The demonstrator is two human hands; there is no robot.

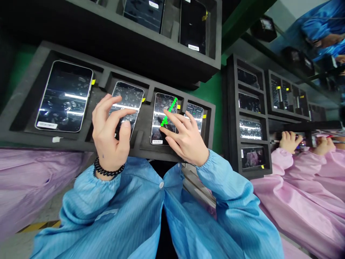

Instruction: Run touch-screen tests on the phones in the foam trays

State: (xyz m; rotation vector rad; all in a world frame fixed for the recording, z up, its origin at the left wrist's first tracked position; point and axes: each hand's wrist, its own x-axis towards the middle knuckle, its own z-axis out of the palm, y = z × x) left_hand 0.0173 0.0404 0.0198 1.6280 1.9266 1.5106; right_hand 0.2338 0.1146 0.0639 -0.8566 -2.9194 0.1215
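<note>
My right hand (185, 138) has its fingers apart over a lit phone (157, 135), with a fingertip at the screen. A jagged green diagonal trace and a faint grid show on that screen. Raised above a second phone (129, 94), my left hand (110, 131) holds nothing, its fingers spread and curved; I cannot tell whether it touches the glass. Both phones lie in slots of a dark foam tray (140, 142). A third phone (64, 97) rests at the tray's left end. Partly behind my right fingers is a fourth phone (198, 113) with its screen lit.
A raised foam tray (172, 41) with more phones overhangs the far side. To the right stands another tray (265, 131) of phones. Co-workers in pink sleeves (299, 180) sit at right, one hand (289, 142) visible. Pink cloth (40, 180) borders the left.
</note>
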